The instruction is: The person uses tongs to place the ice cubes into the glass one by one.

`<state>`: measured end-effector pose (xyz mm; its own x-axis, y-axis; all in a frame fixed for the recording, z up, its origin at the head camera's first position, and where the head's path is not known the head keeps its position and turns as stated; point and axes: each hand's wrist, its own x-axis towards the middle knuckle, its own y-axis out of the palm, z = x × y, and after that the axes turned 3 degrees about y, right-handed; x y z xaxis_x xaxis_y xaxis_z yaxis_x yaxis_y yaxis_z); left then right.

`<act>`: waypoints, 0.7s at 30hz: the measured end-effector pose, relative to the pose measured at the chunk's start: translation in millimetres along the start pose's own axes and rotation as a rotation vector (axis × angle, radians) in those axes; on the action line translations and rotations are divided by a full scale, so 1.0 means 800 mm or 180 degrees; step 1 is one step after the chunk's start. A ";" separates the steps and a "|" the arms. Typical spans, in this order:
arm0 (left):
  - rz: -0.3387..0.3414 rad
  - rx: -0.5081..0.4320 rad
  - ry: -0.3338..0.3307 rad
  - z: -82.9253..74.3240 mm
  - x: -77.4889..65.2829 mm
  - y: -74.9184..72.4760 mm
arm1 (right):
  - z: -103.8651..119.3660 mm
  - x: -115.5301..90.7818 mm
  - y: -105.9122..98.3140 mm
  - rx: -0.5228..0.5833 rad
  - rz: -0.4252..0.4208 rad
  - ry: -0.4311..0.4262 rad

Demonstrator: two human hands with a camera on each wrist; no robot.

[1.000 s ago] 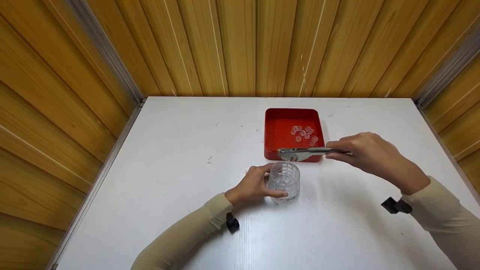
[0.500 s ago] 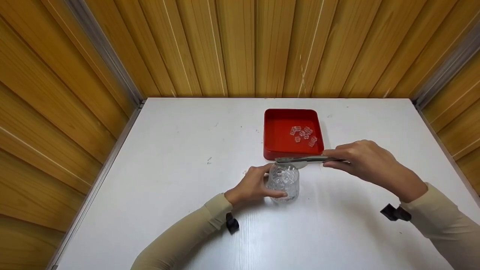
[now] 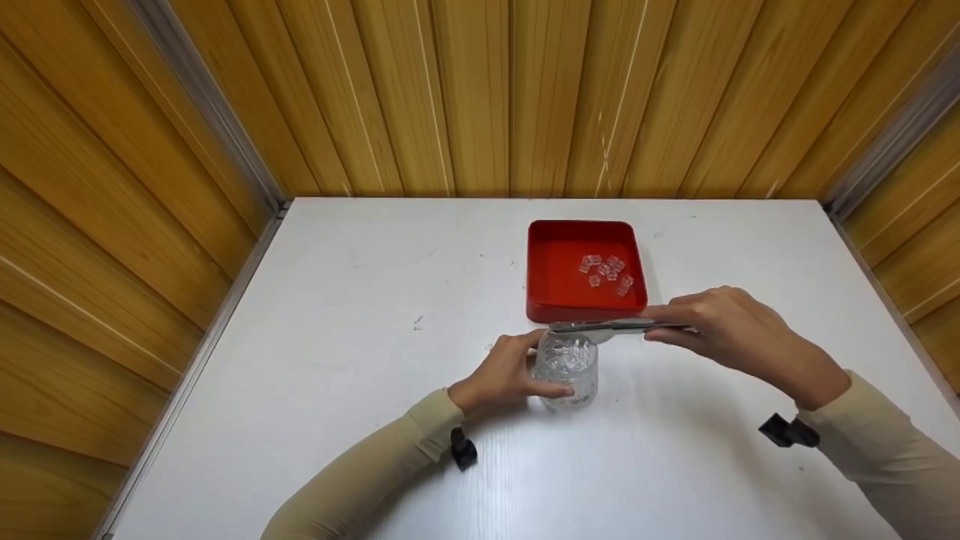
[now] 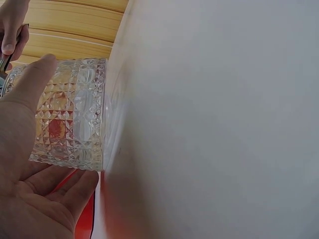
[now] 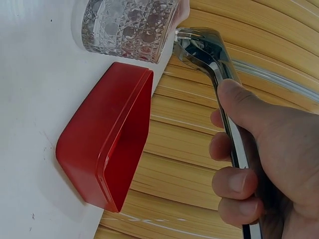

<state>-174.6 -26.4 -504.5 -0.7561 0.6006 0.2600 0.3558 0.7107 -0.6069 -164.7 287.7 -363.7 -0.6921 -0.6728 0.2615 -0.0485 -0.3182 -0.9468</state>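
Observation:
A clear cut-glass tumbler stands upright on the white table. My left hand grips its side, thumb in front and fingers behind, as the left wrist view also shows. My right hand holds metal tongs by their handles, with the head over the far rim of the glass. In the right wrist view the tongs' head is at the glass's mouth; whether a cube is between the tips I cannot tell. Several clear cubes lie in a red tray just behind the glass.
The white table ends at wood-panelled walls at the back and sides. The tray's front wall is close behind the tongs and the glass.
The tongs have come down and toward me from above the tray's front edge to the glass's rim, their head turned more edge-on. My left hand and the glass have stayed in place.

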 end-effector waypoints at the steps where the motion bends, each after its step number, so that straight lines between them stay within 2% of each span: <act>1: -0.0002 -0.0002 -0.0003 0.000 0.000 0.000 | 0.000 0.000 0.000 0.0007 0.0009 0.0011; 11: 0.0016 -0.0027 -0.0079 0.002 0.000 0.001 | -0.003 0.000 0.001 -0.0009 0.0004 0.0013; 21: 0.0015 0.0008 -0.0052 0.002 0.000 0.000 | -0.002 0.001 0.002 -0.0011 0.0070 0.0077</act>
<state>-175.6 -26.8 -505.6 -0.7632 0.5979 0.2450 0.3580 0.7070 -0.6099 -166.6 288.1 -365.3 -0.7102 -0.6632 0.2362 -0.0356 -0.3012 -0.9529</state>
